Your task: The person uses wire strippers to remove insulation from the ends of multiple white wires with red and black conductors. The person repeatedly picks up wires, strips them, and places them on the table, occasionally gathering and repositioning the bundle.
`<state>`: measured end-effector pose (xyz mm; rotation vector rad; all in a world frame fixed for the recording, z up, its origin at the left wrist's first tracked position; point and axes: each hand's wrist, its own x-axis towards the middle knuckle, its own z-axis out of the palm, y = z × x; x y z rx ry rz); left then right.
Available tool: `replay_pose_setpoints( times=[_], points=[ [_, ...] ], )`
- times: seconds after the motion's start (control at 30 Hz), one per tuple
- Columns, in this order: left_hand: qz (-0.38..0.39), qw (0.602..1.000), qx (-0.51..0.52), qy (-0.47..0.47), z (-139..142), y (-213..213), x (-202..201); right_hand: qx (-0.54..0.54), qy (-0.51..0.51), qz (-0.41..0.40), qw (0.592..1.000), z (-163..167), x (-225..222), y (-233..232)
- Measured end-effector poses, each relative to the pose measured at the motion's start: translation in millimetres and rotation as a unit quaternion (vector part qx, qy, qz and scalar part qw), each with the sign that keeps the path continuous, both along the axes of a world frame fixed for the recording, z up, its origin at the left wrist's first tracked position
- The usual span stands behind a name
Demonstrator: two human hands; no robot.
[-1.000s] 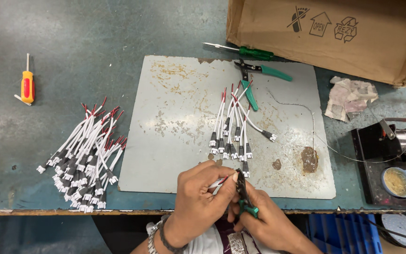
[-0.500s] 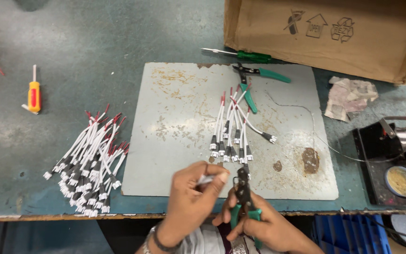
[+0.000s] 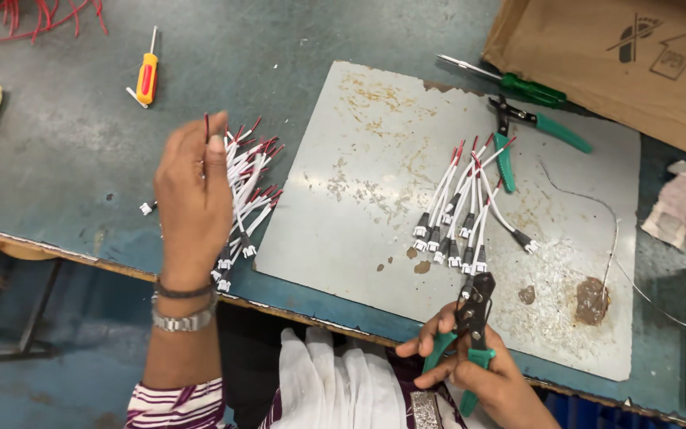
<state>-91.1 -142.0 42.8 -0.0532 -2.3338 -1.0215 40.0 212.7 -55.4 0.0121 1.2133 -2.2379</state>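
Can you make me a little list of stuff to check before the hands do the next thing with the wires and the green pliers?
1. Left hand over the big wire pile beside the metal plate: ok.
2. Left hand has a wire: ok, a red tip pokes above the fingers.
3. Right hand grips the green-handled pliers: ok.
4. Pliers jaws empty: cannot tell, the nose is dark.
5. Small wire bunch lies on the plate, apart from the pliers: ok.
6. Spare green cutters out of the way: ok.

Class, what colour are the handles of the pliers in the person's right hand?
Green, seen in the head view: the pliers sit in the right hand.
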Motion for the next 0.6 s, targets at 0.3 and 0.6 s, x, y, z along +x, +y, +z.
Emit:
replay_pose_setpoints(
  times=[0.3,0.6],
  points=[
    [-0.265,0.950,0.150,-0.073,1,112,53,0.059,0.008,0.001,0.998,9,-2,-4],
    [-0.334,0.861,0.296,-0.246,4,139,78,0.070,0.178,-0.197,0.962,35,9,-6]
  ],
)
